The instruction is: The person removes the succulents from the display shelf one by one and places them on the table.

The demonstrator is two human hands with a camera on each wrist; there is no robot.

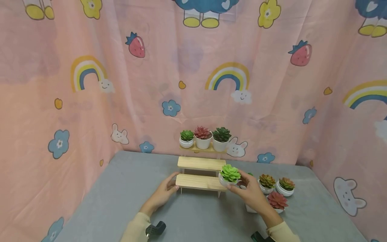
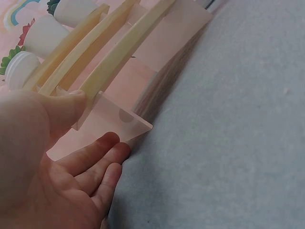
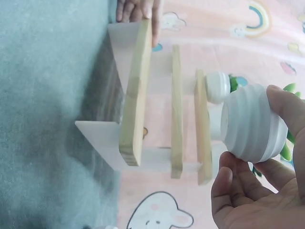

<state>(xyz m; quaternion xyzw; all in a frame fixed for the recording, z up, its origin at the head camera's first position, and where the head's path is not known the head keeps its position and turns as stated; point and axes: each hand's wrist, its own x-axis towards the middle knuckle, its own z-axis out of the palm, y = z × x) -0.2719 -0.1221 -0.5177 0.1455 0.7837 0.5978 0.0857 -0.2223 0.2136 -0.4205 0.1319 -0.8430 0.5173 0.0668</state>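
A three-step wooden stand [image 1: 201, 163] stands on the grey table [image 1: 121, 198]; its top step carries three potted succulents [image 1: 203, 137]. My left hand [image 1: 164, 193] rests against the left end of the bottom step [image 2: 121, 55], thumb on the edge and fingers [image 2: 95, 155] straight beside the clear side panel. My right hand [image 1: 246, 191] grips a white ribbed pot [image 3: 250, 124] with a bright green succulent [image 1: 230, 173], held at the right end of the bottom step [image 3: 136, 90], just above it.
Several more potted succulents [image 1: 276, 188] stand on the table right of the stand, close behind my right wrist. A pink patterned curtain [image 1: 90, 101] closes off the back and both sides. The table's front left is bare grey cloth.
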